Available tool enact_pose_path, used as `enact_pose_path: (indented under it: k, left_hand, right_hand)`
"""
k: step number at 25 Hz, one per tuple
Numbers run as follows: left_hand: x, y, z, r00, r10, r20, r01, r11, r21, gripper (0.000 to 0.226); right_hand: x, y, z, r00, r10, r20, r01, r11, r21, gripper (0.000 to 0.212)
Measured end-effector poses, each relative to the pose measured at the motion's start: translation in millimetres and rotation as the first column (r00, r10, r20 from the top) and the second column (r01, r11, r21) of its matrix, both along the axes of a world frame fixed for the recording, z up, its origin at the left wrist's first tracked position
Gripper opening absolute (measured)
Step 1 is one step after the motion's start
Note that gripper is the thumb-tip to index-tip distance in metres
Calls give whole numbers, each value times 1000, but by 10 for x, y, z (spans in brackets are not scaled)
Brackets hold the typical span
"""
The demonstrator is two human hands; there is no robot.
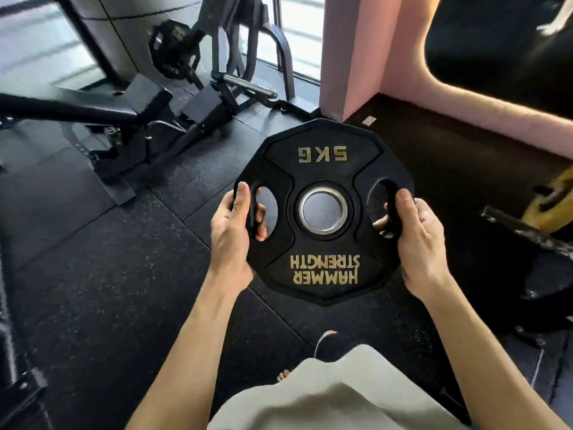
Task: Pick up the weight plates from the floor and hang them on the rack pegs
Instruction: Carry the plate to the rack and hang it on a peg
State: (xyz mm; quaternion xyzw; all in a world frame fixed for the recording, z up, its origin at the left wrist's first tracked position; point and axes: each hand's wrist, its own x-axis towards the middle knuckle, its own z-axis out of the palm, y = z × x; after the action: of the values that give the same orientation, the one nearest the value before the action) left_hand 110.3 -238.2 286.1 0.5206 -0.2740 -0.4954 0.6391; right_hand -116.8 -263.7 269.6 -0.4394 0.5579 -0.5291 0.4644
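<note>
A black 5 kg weight plate (322,169) with gold lettering and a steel centre ring is held up off the floor in front of me, its print upside down. My left hand (231,231) grips the plate's left handle slot, fingers curled through it. My right hand (415,234) grips the right handle slot the same way. A steel peg (251,85) sticks out from a dark frame at the back, and another black plate (173,48) hangs higher on that frame.
A black bench (71,107) lies at the left. A pink wall (350,54) stands behind the plate. A yellow object (548,197) and a dark bar (524,231) lie at the right. Black rubber floor tiles (108,274) stretch below.
</note>
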Motion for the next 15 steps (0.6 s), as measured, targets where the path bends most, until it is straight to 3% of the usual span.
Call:
enact_pose_path:
  k: [15]
  left_hand:
    - [76,-4238,30,954,-300,-22,299,952,-62,31]
  right_hand:
    - [84,-3656,51,961,-261,88,261,965,15,32]
